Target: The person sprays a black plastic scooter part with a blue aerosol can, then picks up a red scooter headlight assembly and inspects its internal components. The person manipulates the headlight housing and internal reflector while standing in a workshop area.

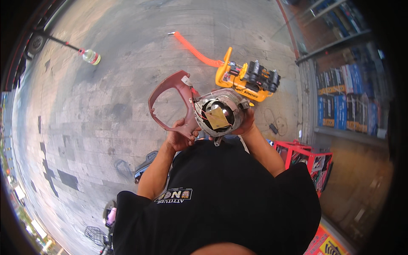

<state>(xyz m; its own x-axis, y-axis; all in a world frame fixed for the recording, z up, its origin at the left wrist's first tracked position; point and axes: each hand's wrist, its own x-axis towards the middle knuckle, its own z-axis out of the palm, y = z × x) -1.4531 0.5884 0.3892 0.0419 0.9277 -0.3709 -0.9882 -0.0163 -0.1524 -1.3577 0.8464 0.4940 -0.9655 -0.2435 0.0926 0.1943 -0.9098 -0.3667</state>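
Observation:
My left hand [182,138] is closed around the lower end of a reddish-brown plastic headlight surround [190,121], a curved frame with a large opening. Against its right side sits a round silver headlamp unit [233,97], gripped at its right edge by my right hand [248,121]. Part of that hand is hidden behind the lamp. A beige square piece [218,118] lies over the lamp's dark, shiny centre. Red and black wires run along the surround to a small white connector [185,80]. Both parts are held in front of my waist, touching or very close together.
Beyond the lamp stands a yellow air compressor [244,85] with an orange coiled hose [191,50] across the paving. A red tool cart [312,161] is close at my right, near shelves of boxes [340,100]. A bottle of yellowish liquid [91,57] stands far left.

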